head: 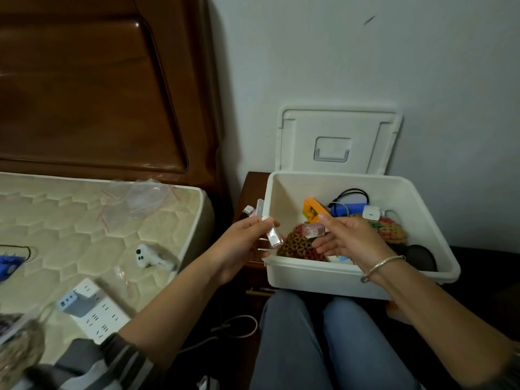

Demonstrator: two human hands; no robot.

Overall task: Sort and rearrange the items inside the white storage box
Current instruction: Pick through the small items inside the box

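The white storage box (332, 280) stands open in front of my knees, its lid (337, 139) leaning on the wall behind. My left hand (244, 243) pinches a small clear bottle (274, 237) over the box's left rim. My right hand (349, 239) holds a small pink bottle (313, 229) above the box's inside. Under them lies a brown patterned pouch (298, 246). Further in are an orange box (313, 213), a blue device (347, 209) with a black cable, a white charger (371, 212) and a colourful knitted item (394, 230).
To the left a mattress (70, 220) carries clear zip bags (138, 201), a white controller-like device (152, 257), a white power strip (95, 308) with a plugged adapter and a blue item at the edge. A dark wooden headboard (98, 88) rises behind. Small items sit on the nightstand (253, 212).
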